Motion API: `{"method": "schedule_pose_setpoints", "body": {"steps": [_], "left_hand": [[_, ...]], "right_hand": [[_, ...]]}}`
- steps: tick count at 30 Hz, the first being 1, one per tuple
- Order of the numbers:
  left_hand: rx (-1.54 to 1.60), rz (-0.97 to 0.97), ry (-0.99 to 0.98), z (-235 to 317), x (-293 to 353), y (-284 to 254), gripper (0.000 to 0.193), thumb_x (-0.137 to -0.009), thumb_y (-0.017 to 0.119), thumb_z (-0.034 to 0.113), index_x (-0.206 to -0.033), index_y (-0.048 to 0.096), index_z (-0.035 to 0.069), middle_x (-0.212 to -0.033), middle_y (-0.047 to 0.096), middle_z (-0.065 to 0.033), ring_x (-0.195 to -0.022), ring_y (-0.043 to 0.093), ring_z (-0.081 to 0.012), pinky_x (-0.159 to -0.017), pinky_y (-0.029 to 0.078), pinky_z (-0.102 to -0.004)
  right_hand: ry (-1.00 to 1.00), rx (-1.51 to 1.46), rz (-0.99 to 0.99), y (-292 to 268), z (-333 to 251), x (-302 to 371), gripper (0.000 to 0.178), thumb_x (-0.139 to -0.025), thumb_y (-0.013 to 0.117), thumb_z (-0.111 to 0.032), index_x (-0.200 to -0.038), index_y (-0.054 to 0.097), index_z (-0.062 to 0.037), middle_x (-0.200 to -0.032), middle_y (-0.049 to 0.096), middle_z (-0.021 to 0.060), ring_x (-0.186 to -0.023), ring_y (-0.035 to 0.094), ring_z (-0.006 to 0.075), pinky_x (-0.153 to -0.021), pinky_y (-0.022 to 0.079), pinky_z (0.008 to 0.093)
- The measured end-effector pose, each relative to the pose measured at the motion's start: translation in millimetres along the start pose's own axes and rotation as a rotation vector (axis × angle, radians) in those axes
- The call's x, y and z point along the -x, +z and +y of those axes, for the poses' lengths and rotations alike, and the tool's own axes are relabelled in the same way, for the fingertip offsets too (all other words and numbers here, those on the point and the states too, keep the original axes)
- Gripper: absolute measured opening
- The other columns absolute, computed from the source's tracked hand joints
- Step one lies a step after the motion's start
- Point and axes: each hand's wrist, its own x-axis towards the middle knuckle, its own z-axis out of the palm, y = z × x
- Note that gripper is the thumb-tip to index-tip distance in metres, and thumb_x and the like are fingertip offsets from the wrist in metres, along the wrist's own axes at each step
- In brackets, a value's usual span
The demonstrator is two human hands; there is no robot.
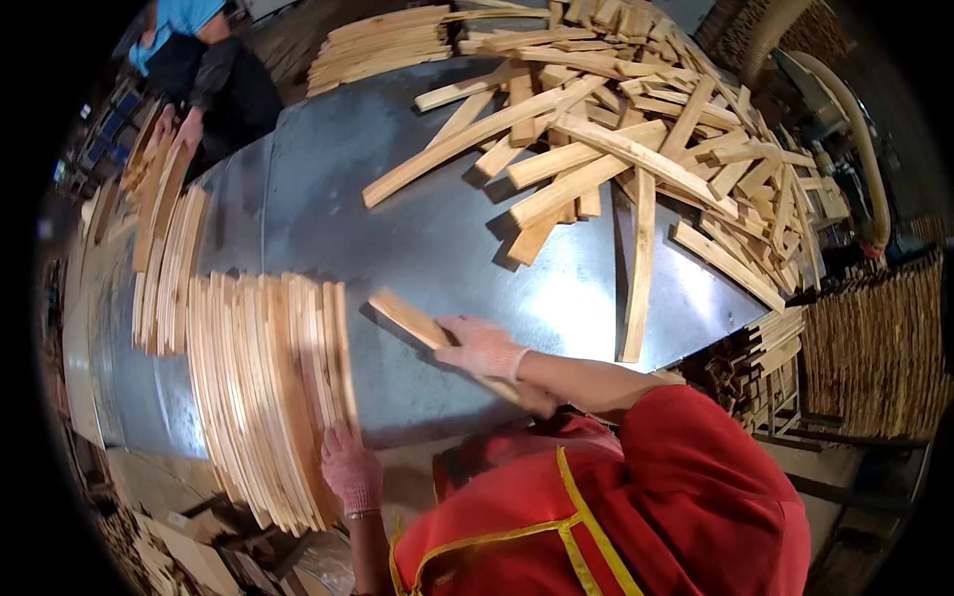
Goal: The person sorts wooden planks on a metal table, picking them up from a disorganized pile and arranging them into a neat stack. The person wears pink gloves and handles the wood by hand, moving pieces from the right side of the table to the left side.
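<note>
A gloved right hand of mine [482, 346] is closed around the middle of a loose wooden slat [409, 316], held slantwise just over the metal table. One end of that slat points away to the left, the other toward my body. To its left, several slats stand packed side by side in a row [260, 382]. At the near right corner of this row, my gloved left hand [350, 471] has its fingers curled against the outermost slat [344, 348]. Part of those fingers is hidden by the slats.
A jumbled heap of slats [636, 149] covers the far right of the metal table [338, 179]. Across at the far left, a co-worker's hands [187, 129] hold boards by a smaller row [169, 283]. Stacked wood [874, 348] and a flexible hose [865, 159] are at the right.
</note>
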Motion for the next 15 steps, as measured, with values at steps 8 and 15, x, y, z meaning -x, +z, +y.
{"method": "schedule_pose_setpoints", "body": {"steps": [8,15], "left_hand": [[0.193,0.21,-0.01,-15.7,-8.8,27.3,0.052,-0.094,0.068,0.025,-0.142,0.056,0.007,-0.142,0.059,-0.0174,-0.133,0.058,-0.0374,-0.103,0.052,-0.0503],[0.098,0.178,0.088,1.9,-2.1,32.6,0.07,-0.085,0.074,0.024,-0.148,0.051,0.006,-0.151,0.053,-0.0207,-0.14,0.051,-0.0433,-0.114,0.043,-0.0552]], "right_hand": [[-0.001,-0.145,-0.337,120.1,-83.7,-83.5,0.057,-0.096,0.061,-0.03,-0.141,0.055,0.0044,-0.123,0.069,0.0327,-0.113,0.07,0.0433,-0.097,0.055,0.0494],[-0.293,-0.174,0.724,-23.3,16.0,-34.4,0.039,-0.09,0.062,-0.021,-0.127,0.067,-0.0084,-0.136,0.066,0.0234,-0.129,0.062,0.0404,-0.101,0.052,0.0507]]}}
